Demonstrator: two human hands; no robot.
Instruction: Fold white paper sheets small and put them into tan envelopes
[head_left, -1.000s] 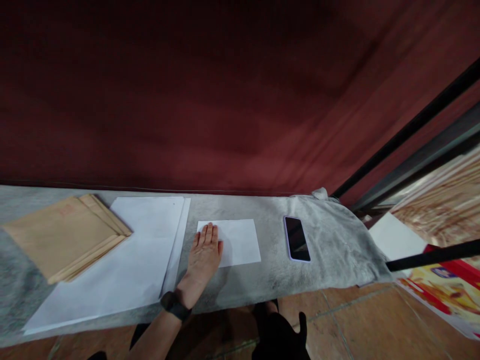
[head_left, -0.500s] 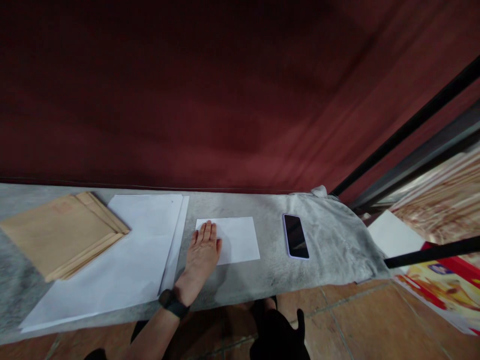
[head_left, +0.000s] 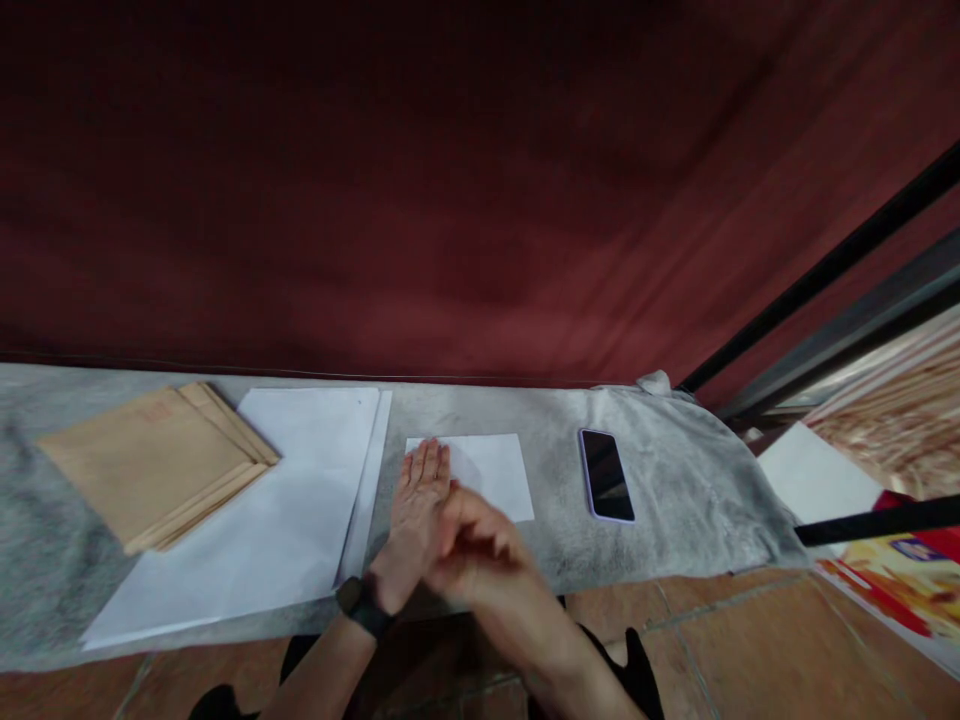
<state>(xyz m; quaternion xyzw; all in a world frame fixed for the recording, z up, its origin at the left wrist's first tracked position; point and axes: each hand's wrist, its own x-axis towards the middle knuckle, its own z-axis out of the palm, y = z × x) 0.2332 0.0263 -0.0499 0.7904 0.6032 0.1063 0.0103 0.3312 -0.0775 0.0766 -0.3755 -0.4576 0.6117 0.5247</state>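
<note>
My left hand (head_left: pixel 418 510), with a dark watch on its wrist, lies flat with fingers stretched over the left end of a small white paper (head_left: pixel 496 472). My right hand (head_left: pixel 480 550) hovers at the near edge of that paper, beside my left hand and partly overlapping it in view. Its fingers look curled, but motion smears them, and whether anything is in them cannot be made out. Left of my hands are large white sheets (head_left: pixel 300 500), with a stack of brown envelopes (head_left: pixel 165 460) resting partly on them.
A phone with a purple edge (head_left: pixel 607 475) lies to the right on the grey cloth (head_left: pixel 697 480) covering the narrow surface. Behind hangs a dark red curtain (head_left: pixel 450 250). Black bars (head_left: pixel 885 520) and a colourful box (head_left: pixel 900 580) are at the far right, above floor tiles (head_left: pixel 750 640).
My right hand has come into view from below and reached the small paper's near edge. My left hand stays flat on the paper. The whole view has shifted slightly.
</note>
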